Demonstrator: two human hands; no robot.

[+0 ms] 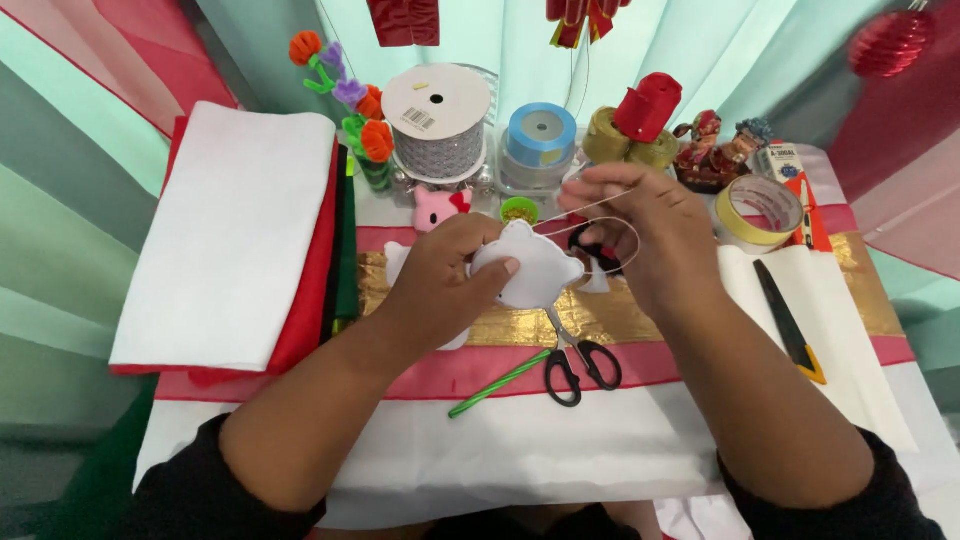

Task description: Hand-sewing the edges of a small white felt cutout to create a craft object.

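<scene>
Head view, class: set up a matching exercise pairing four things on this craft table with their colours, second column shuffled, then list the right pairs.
Things:
1. scissors handles
2. felt cat shape in the left hand
3. tape roll at the back
4. knitting needle beside the scissors

Colours:
A. white
B. green
C. black
D. blue

Pairs: 1-C, 2-A, 3-D, 4-B

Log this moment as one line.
left hand: holds white felt cat shape | right hand: pulls thread loop | scissors, green stick on table
</scene>
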